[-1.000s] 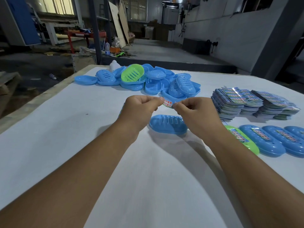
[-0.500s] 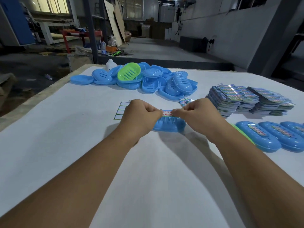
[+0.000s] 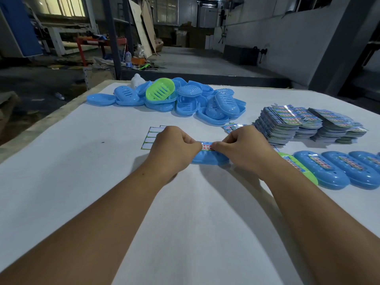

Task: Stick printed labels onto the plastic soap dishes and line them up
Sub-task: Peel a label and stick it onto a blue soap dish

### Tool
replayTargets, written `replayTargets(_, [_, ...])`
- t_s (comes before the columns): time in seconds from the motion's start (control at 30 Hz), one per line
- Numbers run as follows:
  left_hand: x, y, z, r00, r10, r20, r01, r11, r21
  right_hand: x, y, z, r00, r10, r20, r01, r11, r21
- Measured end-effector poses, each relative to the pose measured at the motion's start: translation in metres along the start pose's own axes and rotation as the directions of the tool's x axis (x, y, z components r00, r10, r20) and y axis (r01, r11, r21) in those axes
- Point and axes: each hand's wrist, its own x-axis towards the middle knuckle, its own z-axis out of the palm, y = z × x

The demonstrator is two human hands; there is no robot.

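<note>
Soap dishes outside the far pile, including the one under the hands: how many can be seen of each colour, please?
Green dish: 1, at the left end of the row.
Blue dishes: 4, being three in the row and the blue dish under the label that the left hand and right hand pinch.
Total: 5. The frame edge cuts the row, so more may follow.

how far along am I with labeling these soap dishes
Done: a row of labeled dishes sits lined up at the right, one green, the rest blue. In hand: your left hand and right hand pinch a label over the blue dish in front of you. Left: the pile of unlabeled dishes at the far edge, with label stacks waiting.
</note>
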Motion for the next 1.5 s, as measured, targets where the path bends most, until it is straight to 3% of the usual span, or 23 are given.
replayTargets(0.17, [-0.002,0.001,0.002,0.999,0.032,-0.035,-0.028,0.994,0.106,-0.002,-0.003,0.002,1.000,-0.016,-0.012,0.015,0.995,-0.094])
replayTargets(0.33, [0.001,0.008,0.004,0.995,0.082,-0.059,-0.061,0.956,0.288,-0.005,-0.008,0.003,0.992,-0.089,-0.094,0.052,0.941,-0.335])
replayTargets(0.5, [0.003,0.012,0.008,0.989,0.119,-0.093,-0.067,0.897,0.438,0.001,-0.010,0.004,0.996,-0.059,-0.070,0.025,0.911,-0.412])
replayTargets(0.63, [0.008,0.007,0.007,0.993,0.084,-0.087,-0.040,0.904,0.426,0.001,-0.006,0.003,0.996,-0.081,0.028,0.086,0.942,-0.324])
replayTargets(0.83, [0.013,-0.003,0.010,0.994,0.069,-0.087,-0.042,0.957,0.286,-0.003,-0.013,0.009,0.936,-0.309,0.170,0.326,0.942,-0.076])
replayTargets(0.97, [0.015,-0.007,0.011,0.979,0.100,-0.179,-0.068,0.982,0.173,-0.013,-0.016,0.005,0.892,-0.371,0.260,0.392,0.919,-0.034])
replayTargets(1.1, [0.015,-0.007,0.007,0.970,0.121,-0.213,-0.088,0.984,0.157,-0.020,-0.015,-0.003,0.907,-0.297,0.299,0.379,0.884,-0.272])
replayTargets(1.27, [0.010,-0.007,0.007,0.976,0.131,-0.176,-0.104,0.983,0.154,-0.025,-0.007,-0.023,0.949,-0.070,0.309,0.227,0.831,-0.508])
replayTargets(1.5, [0.010,-0.005,0.008,0.981,0.112,-0.157,-0.084,0.982,0.171,-0.019,0.005,-0.042,0.967,0.025,0.255,0.132,0.807,-0.576])
